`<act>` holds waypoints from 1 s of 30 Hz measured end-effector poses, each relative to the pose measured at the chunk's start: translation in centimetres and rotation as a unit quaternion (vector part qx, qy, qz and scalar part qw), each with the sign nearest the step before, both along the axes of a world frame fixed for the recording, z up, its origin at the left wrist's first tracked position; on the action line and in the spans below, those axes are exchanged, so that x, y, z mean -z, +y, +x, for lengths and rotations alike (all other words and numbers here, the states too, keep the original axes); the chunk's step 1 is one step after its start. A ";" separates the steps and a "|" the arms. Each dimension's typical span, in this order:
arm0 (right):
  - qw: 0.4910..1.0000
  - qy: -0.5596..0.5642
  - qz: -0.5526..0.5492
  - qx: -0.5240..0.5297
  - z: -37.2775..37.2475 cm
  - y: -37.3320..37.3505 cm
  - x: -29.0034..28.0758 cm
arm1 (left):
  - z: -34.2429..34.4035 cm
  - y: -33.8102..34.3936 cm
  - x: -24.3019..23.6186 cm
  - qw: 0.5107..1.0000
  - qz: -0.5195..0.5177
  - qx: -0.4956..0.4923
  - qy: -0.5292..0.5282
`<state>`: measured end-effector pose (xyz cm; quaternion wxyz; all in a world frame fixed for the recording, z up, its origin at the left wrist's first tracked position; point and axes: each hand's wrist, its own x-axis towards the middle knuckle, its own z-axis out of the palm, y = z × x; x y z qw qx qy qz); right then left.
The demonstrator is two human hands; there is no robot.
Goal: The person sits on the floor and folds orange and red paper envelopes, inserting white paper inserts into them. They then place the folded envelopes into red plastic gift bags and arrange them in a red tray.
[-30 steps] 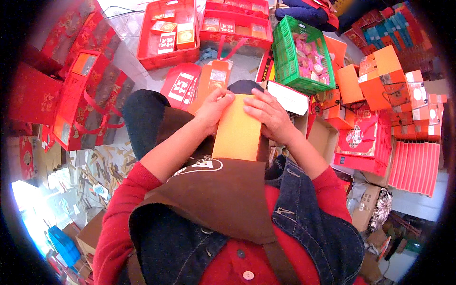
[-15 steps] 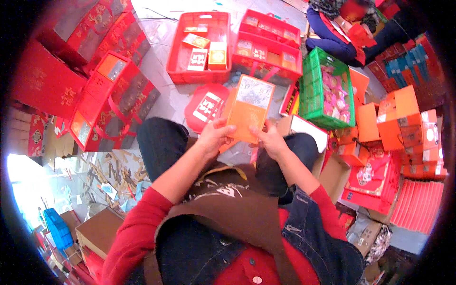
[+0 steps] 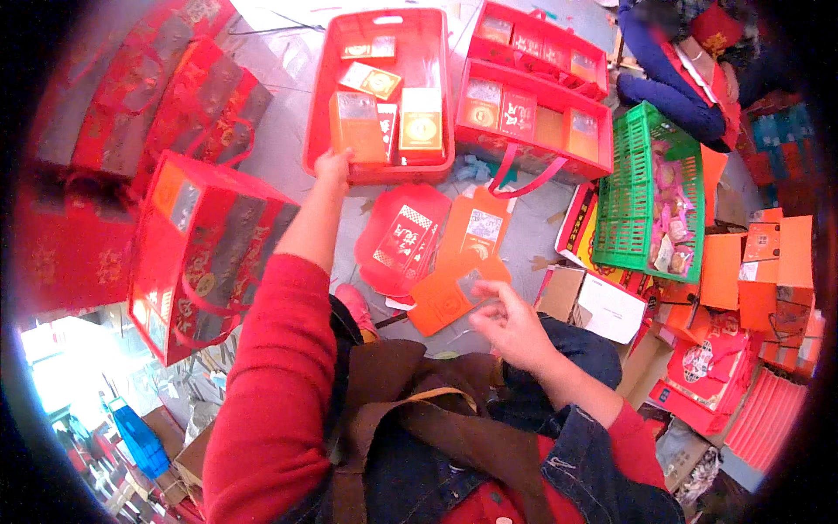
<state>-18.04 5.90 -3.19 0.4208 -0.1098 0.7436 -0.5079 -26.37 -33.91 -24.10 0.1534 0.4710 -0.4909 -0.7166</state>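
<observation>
My left hand (image 3: pixel 334 166) reaches over the near rim of a red plastic crate (image 3: pixel 316 96) and grips the lower end of an orange box (image 3: pixel 359 131) with a silvery top. Inside the crate, other small boxes lie around it, among them an upright-lying orange and white box (image 3: pixel 422 127). Over my lap, my right hand (image 3: pixel 515 327) has its fingers apart and holds nothing. Beside its fingertips lies a flat orange carton (image 3: pixel 445 297), partly over another orange carton (image 3: pixel 482 229). A red lobed tray (image 3: pixel 384 205) with a patterned panel rests left of these cartons.
Red gift cases (image 3: pixel 534 144) with boxes in compartments stand beyond the cartons. A green crate (image 3: pixel 624 188) of pink packets is at right, near stacked orange boxes (image 3: pixel 777 258). Red and grey gift boxes (image 3: pixel 227 218) crowd the left. Another person (image 3: pixel 668 74) sits at far right.
My left hand has carried the orange box forward and left into the red crate. My right hand has let go of it and now hangs beside the flat orange carton.
</observation>
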 end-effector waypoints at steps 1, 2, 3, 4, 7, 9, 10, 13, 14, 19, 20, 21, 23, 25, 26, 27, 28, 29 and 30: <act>1.000 -0.008 -0.006 -0.003 -0.2 0.0 -0.4 | -0.7 -1.3 1.9 1.000 0.007 0.021 -0.001; 1.000 -0.005 0.015 0.005 -0.7 0.0 -0.2 | -2.8 -0.7 1.5 0.996 0.033 0.079 -0.035; 1.000 -0.009 0.022 -0.016 -0.8 0.3 -0.4 | -2.0 -2.9 3.6 0.991 0.025 0.113 -0.072; 0.999 -0.010 0.033 -0.021 -1.1 0.5 -0.5 | -2.5 -3.3 4.3 0.988 0.054 0.144 -0.027; 0.999 -0.048 0.009 -0.019 -2.3 0.0 -1.0 | -3.3 -3.4 4.6 0.931 -0.186 0.264 -0.172; 0.998 -0.056 0.000 -0.024 -3.1 -0.4 -1.2 | -4.2 -0.9 4.1 0.779 -0.542 0.247 -0.195; 0.998 -0.053 -0.003 -0.025 -3.3 -0.6 -1.5 | -3.8 1.3 3.5 0.784 -0.561 0.209 -0.164; 0.997 -0.062 -0.034 -0.027 -3.6 -0.9 -1.4 | 2.1 9.1 4.0 0.784 -0.595 0.148 -0.094; 0.996 -0.067 -0.046 -0.027 -3.5 -0.9 -1.5 | 4.9 11.4 6.6 0.783 -0.592 0.174 -0.080; 0.993 -0.098 -0.040 -0.043 -3.3 -0.1 -1.8 | 9.5 17.3 9.9 0.705 -0.380 0.427 -0.419; 0.990 -0.128 -0.022 -0.048 -3.1 0.3 -2.2 | 10.1 17.5 9.5 0.689 -0.365 0.429 -0.456; 0.991 -0.125 -0.029 -0.047 -3.4 0.4 -2.1 | 9.7 16.9 9.8 0.699 -0.369 0.433 -0.434; 0.989 -0.131 -0.045 -0.042 -3.2 0.4 -2.2 | 10.1 15.5 10.1 0.709 -0.375 0.446 -0.397; 0.988 -0.138 -0.051 -0.049 -2.8 0.5 -2.6 | 10.5 15.0 10.0 0.708 -0.349 0.469 -0.396; 0.987 -0.141 -0.053 -0.053 -2.7 0.5 -2.9 | 10.4 14.8 9.7 0.707 -0.337 0.481 -0.394; 0.986 -0.146 -0.055 -0.050 -2.7 0.2 -3.2 | 10.4 14.4 9.9 0.712 -0.353 0.480 -0.372; 0.988 -0.137 -0.055 -0.051 -2.5 0.4 -3.6 | 10.7 14.1 9.7 0.716 -0.366 0.480 -0.350; 0.989 -0.127 -0.055 -0.052 -2.2 0.5 -3.9 | 11.1 13.7 9.5 0.720 -0.380 0.479 -0.328; 0.990 -0.117 -0.055 -0.053 -1.9 0.6 -4.2 | 10.7 12.7 9.5 0.715 -0.339 0.523 -0.318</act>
